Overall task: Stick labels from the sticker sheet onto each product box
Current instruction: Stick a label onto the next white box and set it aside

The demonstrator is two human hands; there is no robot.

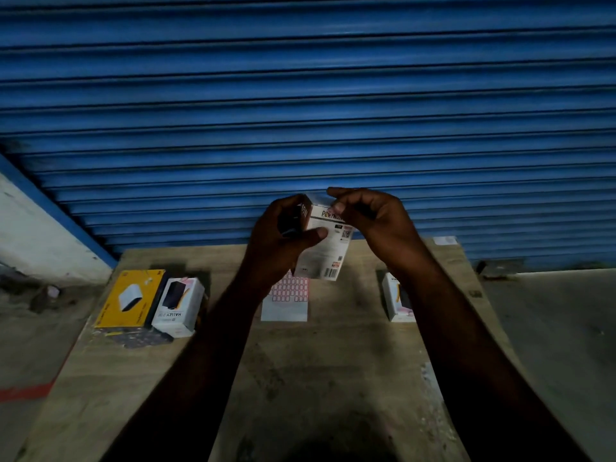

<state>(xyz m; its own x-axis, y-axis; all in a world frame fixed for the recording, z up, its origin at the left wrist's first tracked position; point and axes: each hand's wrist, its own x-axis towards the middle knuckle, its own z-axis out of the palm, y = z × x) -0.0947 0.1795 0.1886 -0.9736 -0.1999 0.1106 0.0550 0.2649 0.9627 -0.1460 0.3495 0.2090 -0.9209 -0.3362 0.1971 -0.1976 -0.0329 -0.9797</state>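
Left hand [283,228] grips white box [328,248]; right hand [373,218] pinches its top.

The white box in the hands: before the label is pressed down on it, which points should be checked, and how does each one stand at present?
1. Left hand grips the white box firmly: ok.
2. Right hand fingertips at the box's upper edge, as if placing a label: ok.
3. Label really under the fingertips: cannot tell, blurred.
4. Printed barcode at the box's lower end left uncovered: ok.
5. Sticker sheet flat on the table, within reach: ok.
6. Other boxes wait on the table: yellow box, left white box, right white box: ok.
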